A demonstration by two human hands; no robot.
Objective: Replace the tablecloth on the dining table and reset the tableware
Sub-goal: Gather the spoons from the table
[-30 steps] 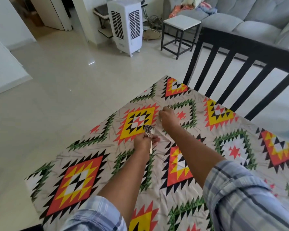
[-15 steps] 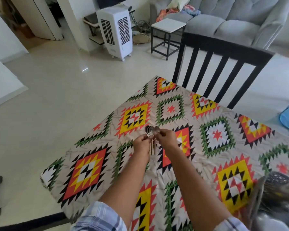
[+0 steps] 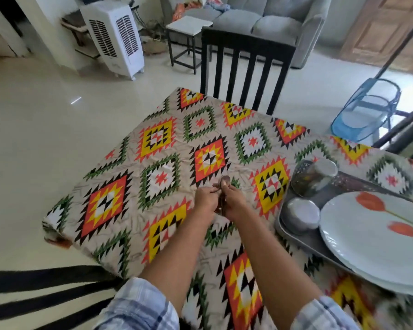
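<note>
Gripping bunch of spoons (image 3: 225, 181) with left hand (image 3: 206, 199) and right hand (image 3: 235, 203), fingers of both curled round the handles, over middle of patterned tablecloth (image 3: 157, 177) spread on table. At right on cloth: tray (image 3: 293, 238) carrying flowered plate (image 3: 372, 241), steel bowl (image 3: 301, 215), tumbler (image 3: 314, 177).

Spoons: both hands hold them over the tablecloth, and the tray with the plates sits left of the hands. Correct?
Not quite. The tray with the plates sits right of the hands, not left; the head view shows it. The rest holds: the left hand and right hand both hold the spoons over the tablecloth.
</note>
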